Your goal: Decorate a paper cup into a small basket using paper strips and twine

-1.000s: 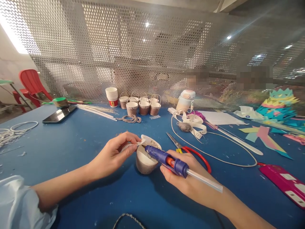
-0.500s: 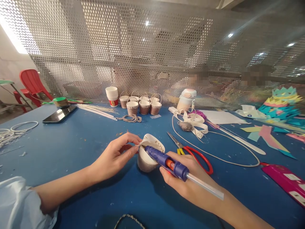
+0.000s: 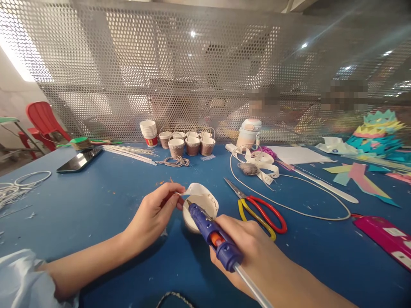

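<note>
My left hand (image 3: 162, 208) is closed, pinching the end of a white printed ribbon (image 3: 201, 191) between thumb and fingers. The ribbon curves along the far rim of a small paper cup (image 3: 190, 221), whose mouth faces up toward me. In my right hand (image 3: 245, 248) is a blue hot glue gun (image 3: 213, 233), with a clear glue stick (image 3: 252, 284) sticking out of its back. The gun's nozzle points at the cup's left inner rim, near the ribbon; whether it touches cannot be told. Scissors (image 3: 253, 209) with red and yellow handles lie beside my right hand.
Behind stand several small wrapped cups with handles (image 3: 192, 145), stacked paper cups (image 3: 148, 132) and a bottle (image 3: 249, 133). A phone (image 3: 79, 159) and white cord (image 3: 16, 186) lie left. At right are loose ribbon (image 3: 268, 174), a power strip (image 3: 385, 237) and paper strips (image 3: 361, 179).
The glue gun has tilted more steeply, its back end swinging down toward me. My left hand has drawn the ribbon end slightly left, away from the cup's rim.
</note>
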Demonstrator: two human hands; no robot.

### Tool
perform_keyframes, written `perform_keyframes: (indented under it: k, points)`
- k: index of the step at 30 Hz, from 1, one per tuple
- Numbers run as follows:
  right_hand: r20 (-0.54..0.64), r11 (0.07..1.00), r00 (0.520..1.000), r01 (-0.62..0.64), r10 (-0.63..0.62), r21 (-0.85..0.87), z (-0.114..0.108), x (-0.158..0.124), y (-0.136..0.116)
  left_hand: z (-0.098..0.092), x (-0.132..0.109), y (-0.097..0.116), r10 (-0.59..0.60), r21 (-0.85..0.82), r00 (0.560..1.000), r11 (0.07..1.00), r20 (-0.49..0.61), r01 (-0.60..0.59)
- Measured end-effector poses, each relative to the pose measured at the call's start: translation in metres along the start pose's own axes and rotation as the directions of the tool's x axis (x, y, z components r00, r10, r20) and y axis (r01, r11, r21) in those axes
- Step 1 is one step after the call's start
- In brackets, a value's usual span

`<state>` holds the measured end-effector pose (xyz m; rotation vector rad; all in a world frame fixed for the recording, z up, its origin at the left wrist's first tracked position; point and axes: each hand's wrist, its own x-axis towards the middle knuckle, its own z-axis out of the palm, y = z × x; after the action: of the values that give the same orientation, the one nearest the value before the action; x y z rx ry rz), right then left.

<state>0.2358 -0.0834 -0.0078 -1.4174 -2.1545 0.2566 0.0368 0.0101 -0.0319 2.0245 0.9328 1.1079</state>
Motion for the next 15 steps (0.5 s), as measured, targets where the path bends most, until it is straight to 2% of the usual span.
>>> perform_keyframes:
  k: [2, 5, 7, 12, 15]
  points:
    - [0.025, 1.0, 1.0, -0.012, 0.013, -0.006, -0.001, 0.0, -0.003, -0.001, -0.001, 0.0, -0.001, 0.012, 1.0, 1.0, -0.009, 0.002]
    - [0.025, 1.0, 1.0, -0.018, 0.018, -0.022, -0.001, -0.001, -0.003, -0.002, 0.0, -0.002, 0.104, 0.092, 0.994, 0.99, 0.018, -0.105]
    - [0.024, 0.999, 0.999, -0.023, 0.024, -0.035, -0.001, -0.001, -0.002, -0.002, 0.001, -0.001, 0.114, 0.146, 0.993, 0.982, 0.032, -0.118]
    - [0.002, 1.0, 1.0, 0.002, -0.002, -0.006, -0.002, 0.0, -0.002, 0.0, 0.0, 0.007, -0.055, 0.108, 0.998, 0.993, 0.042, 0.05]
    - [-0.011, 1.0, 1.0, 0.017, -0.017, 0.002, -0.003, 0.0, -0.004, 0.001, -0.001, 0.014, -0.194, 0.034, 0.978, 0.981, 0.072, 0.192]
